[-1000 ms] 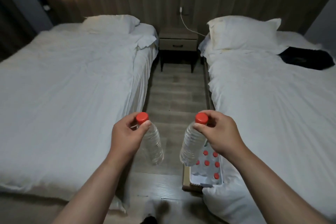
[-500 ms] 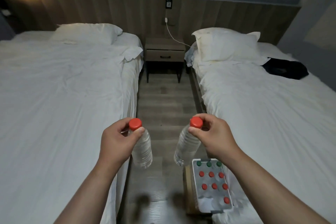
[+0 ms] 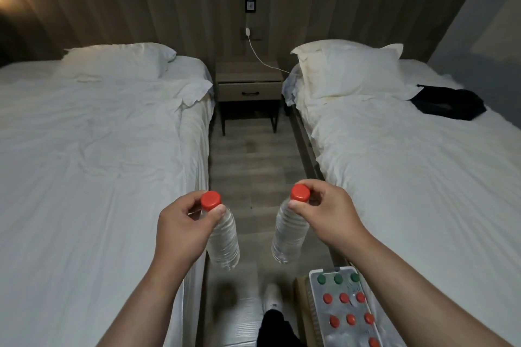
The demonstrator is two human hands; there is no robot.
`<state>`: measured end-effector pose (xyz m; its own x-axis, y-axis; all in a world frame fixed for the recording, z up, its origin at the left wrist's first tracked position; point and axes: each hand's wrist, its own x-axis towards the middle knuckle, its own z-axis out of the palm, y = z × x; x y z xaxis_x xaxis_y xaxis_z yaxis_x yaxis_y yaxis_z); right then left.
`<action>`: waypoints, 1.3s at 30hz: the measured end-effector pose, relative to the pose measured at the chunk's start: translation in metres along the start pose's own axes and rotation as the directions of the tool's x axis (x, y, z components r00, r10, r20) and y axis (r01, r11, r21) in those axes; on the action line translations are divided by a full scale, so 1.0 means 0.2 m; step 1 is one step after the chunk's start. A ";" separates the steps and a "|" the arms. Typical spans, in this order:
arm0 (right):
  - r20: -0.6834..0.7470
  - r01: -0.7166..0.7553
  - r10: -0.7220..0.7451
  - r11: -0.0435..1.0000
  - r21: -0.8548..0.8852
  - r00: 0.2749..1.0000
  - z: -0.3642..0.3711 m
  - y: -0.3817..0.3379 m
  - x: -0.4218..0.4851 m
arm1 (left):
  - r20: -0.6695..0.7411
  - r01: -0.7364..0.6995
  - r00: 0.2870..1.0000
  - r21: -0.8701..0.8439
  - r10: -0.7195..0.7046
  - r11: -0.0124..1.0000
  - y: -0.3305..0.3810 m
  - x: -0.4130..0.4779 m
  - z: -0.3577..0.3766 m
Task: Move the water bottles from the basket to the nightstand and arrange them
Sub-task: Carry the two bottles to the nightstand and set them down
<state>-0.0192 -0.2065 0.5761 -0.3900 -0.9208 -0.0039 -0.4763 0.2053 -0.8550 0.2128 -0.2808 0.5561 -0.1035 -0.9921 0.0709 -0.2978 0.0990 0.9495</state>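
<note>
Two clear, ribbed plastic water bottles with round red screw caps hang upright in the aisle between the beds, each held at the neck just under its cap. The left hand (image 3: 183, 231) has its grip closed on the left bottle (image 3: 224, 239), thumb and curled fingers pinching the neck, so the body tilts a little to the right as it hangs. The right hand (image 3: 327, 217) has its grip closed the same way on the right bottle (image 3: 287, 236), whose body slants down and to the left. The two bottles are near each other but apart, and both are off the wood-look floor (image 3: 253, 158). Both look full or nearly so. At the near right, beside the right forearm, a white plastic basket (image 3: 314, 315) holds more bottles seen from above: a far row of green caps (image 3: 338, 279) and rows of red caps (image 3: 344, 297) nearer. Well beyond the hands, against the far panelled wall, stands the brown wooden nightstand (image 3: 248, 72) with one drawer and dark legs; a white cable (image 3: 259, 56) runs down past it. A white-sheeted left bed (image 3: 84, 163) and right bed (image 3: 408, 177) flank the aisle, and a black garment (image 3: 448, 103) lies on the right one.
</note>
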 end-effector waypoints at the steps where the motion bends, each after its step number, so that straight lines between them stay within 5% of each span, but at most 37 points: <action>1: -0.004 0.000 0.000 1.000 0.011 1.000 0.00 0.01 0.07 | 0.001 0.005 1.000 0.008 -0.005 1.000 0.00 0.06 0.02; 19: 0.030 -0.001 -0.003 0.991 0.137 1.000 -0.10 0.03 1.31 | -0.054 -0.002 0.999 0.040 0.004 0.999 0.16 1.19 0.37; 30: 0.055 0.168 -0.162 0.979 -0.119 0.985 0.10 -0.07 2.10 | 0.023 -0.073 0.997 0.159 0.071 0.984 0.03 2.04 0.46; 39: 0.000 0.087 -0.088 0.986 -0.146 0.996 0.27 -0.23 2.68 | 0.092 -0.088 0.993 0.149 0.074 0.985 -0.01 2.74 0.42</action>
<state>-0.1636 -0.7263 0.5849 -0.3470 -0.9352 0.0714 -0.6181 0.1707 -0.7673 0.0777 -0.8188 0.5670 -0.2126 -0.9706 0.1127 -0.4255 0.1958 0.8835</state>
